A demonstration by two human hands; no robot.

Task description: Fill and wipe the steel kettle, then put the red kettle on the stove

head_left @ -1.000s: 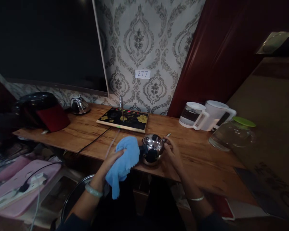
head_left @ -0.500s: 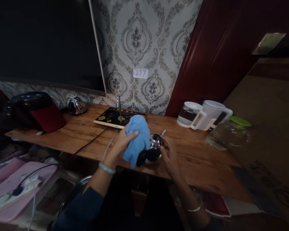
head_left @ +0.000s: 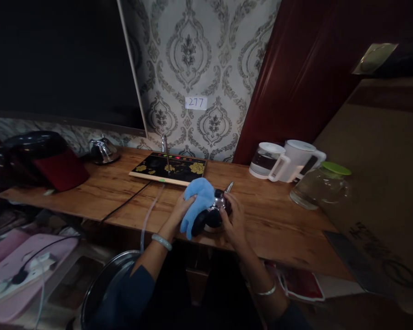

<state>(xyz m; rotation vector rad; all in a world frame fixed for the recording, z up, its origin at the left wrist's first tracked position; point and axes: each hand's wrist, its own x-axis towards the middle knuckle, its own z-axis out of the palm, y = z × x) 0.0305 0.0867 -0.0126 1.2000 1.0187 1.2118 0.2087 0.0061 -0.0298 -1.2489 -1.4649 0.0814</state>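
A shiny metal kettle (head_left: 214, 217) with a black lid knob and a dark handle stands near the front edge of the wooden counter, its spout pointing away to the right. My left hand (head_left: 183, 207) grips a blue cloth (head_left: 199, 198), which lies against the left side of the kettle and hides part of it. On the kettle's right side, my right hand (head_left: 234, 219) is wrapped round the body, fingers at the back and thumb in front. Behind the cloth sits a black induction tea stove (head_left: 172, 168) with gold flowers and a curved metal tap.
At the back right stand two white-handled jugs (head_left: 266, 160) and a glass pitcher (head_left: 304, 190) with a green lid. A second metal kettle (head_left: 103, 150) and a black-and-red appliance (head_left: 60, 167) are on the left. A large cardboard box (head_left: 375, 183) borders the right side.
My left hand has lowered the blue cloth closer against the kettle's side. My right hand stays on the kettle. The whole view has shifted slightly.
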